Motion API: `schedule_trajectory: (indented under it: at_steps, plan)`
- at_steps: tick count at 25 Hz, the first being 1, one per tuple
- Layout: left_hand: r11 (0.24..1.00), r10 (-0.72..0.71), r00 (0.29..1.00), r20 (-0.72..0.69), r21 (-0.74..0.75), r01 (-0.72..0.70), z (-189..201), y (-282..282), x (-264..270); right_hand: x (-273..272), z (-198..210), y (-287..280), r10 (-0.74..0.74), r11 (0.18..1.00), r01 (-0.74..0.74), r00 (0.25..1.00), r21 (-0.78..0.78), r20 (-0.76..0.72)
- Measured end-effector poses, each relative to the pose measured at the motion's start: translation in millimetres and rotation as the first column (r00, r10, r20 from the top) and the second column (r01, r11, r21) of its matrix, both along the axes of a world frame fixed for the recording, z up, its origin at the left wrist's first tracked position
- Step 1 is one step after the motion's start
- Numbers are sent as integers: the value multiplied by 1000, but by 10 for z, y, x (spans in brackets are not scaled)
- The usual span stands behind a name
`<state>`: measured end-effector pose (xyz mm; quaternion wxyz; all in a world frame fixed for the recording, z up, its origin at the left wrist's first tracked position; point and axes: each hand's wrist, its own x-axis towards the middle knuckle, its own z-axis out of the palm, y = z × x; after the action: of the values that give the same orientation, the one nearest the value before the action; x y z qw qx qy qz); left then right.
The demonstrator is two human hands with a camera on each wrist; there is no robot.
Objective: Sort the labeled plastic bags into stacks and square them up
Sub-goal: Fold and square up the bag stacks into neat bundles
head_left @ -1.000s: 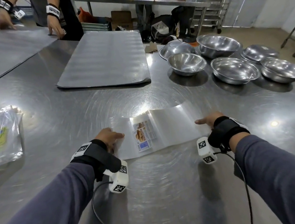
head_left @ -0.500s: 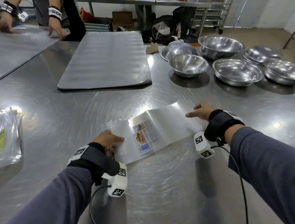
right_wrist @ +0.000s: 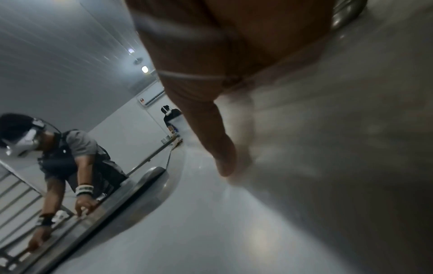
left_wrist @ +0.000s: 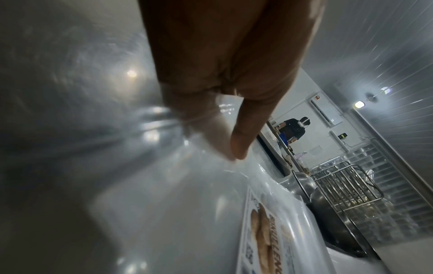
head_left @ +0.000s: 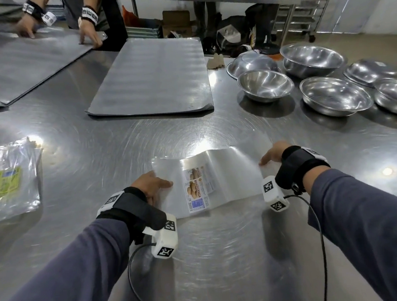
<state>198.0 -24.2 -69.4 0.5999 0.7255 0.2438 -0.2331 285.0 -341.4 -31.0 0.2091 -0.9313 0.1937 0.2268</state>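
Clear plastic bags (head_left: 221, 179), a thin stack with a printed biscuit label face up, lie flat on the steel table (head_left: 214, 257) between both hands. Compared with a second ago the stack sits a little further from the person and is turned slightly, its right end swung away; the right hand (head_left: 271, 154) has travelled with that end. Judgement: the edges are being nudged into line, so this stack is mid-squaring, not finished — one label peeks out behind the top one, so the layers are not yet flush.

Left hand (head_left: 151, 184): fingers mostly straight and close together, lying on the stack's left end; in the left wrist view one fingertip (left_wrist: 239, 148) presses onto the film. Nothing pinched.

Right hand: fingers extended, together, tips touching the right edge; no curl round the plastic.

Second pile, green-labelled bags (head_left: 8, 181), rests well apart at the table's left, untouched.
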Motion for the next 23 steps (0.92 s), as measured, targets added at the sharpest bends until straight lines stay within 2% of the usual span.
schedule_trajectory:
  at_steps: [3,5,7,8,9,11,13,14,16,18,20,23]
  plan:
    - [997,-69,998,3,26,69,89,-13,-7,-47,69,-50,-20,997,21,1000,79,-17]
    - [989,-110,993,28,99,107,159,-33,-17,-106,59,-160,-71,967,89,994,241,-85]
    - [999,-44,988,148,35,39,246,-70,-41,-128,40,-299,-126,907,140,990,396,-62]
    - [999,24,970,243,-40,-14,295,-104,-62,-199,107,-313,-166,863,136,986,487,19]
    - [995,77,931,355,-91,-48,378,-148,-94,-277,180,-319,-214,811,103,968,575,130]
    - [988,149,804,576,-120,-97,513,-217,-149,-401,306,-321,-361,661,15,883,750,300]
    - [975,221,672,707,-150,-164,576,-257,-183,-523,328,-307,-447,517,-132,801,845,398]
    - [971,238,633,736,-166,-172,572,-265,-193,-571,277,-304,-481,487,-185,759,853,439]
    - [971,238,621,747,-179,-158,491,-278,-221,-650,148,-271,-510,491,-202,721,847,468]
    - [971,239,645,726,-184,-153,399,-254,-228,-687,70,-230,-512,487,-219,712,845,480]
    - [972,232,683,693,-197,-131,369,-194,-195,-684,83,-220,-457,502,-250,736,828,500]
    - [977,173,742,648,-207,-46,395,-111,-132,-616,132,-240,-373,568,-270,758,778,535]
